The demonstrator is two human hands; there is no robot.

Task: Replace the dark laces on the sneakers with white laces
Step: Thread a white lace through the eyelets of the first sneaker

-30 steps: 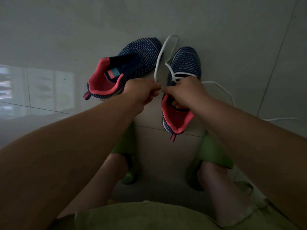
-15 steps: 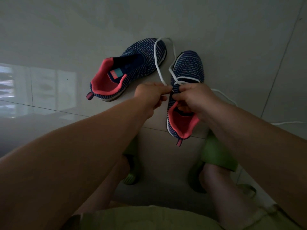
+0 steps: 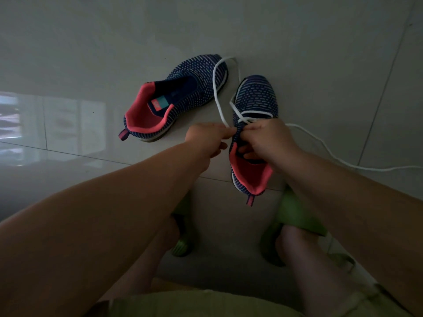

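The tiled floor [image 3: 297, 42] is occupied by two navy sneakers: the left sneaker [image 3: 183, 97] lies unlaced, the right sneaker [image 3: 256, 104] nearer. The white lace [image 3: 216, 92] is pinched by the left hand [image 3: 206, 138]; the right sneaker's tongue area is gripped by the right hand [image 3: 267, 140].
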